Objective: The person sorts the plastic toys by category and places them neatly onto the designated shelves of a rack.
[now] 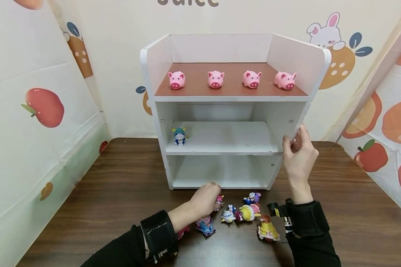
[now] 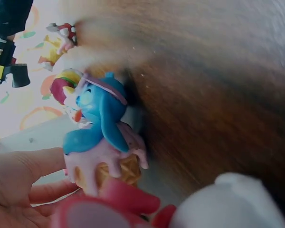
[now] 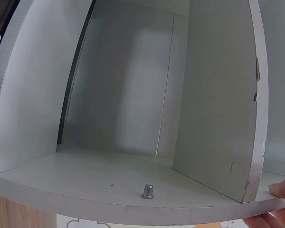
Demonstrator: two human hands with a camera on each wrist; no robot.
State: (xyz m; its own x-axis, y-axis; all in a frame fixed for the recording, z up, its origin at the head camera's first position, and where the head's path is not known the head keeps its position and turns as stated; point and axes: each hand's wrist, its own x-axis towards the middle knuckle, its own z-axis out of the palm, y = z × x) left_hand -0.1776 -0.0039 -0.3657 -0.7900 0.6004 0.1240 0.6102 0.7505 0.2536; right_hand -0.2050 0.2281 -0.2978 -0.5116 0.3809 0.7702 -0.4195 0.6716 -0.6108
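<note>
My left hand (image 1: 205, 198) is low in front of the white shelf unit (image 1: 232, 98), its curled fingers round a small pink figurine (image 1: 219, 200) that they partly cover. Nearer to me lies a blue long-eared figurine on a waffle cone (image 1: 205, 225); in the left wrist view this blue figurine (image 2: 104, 107) hides the fingertips. My right hand (image 1: 299, 154) grips the front edge of the unit's right side panel. The right wrist view shows the thumb (image 3: 282, 188) on the panel's inner face and fingers outside it.
Pink pig figurines (image 1: 215, 79) stand in a row on the brown top shelf. A blue figurine with a green hat (image 1: 180, 136) is at the middle shelf's left. Right of my left hand lie several figurines, including a yellow-dressed one (image 1: 268, 229). A metal peg (image 3: 147, 191) projects from the side panel.
</note>
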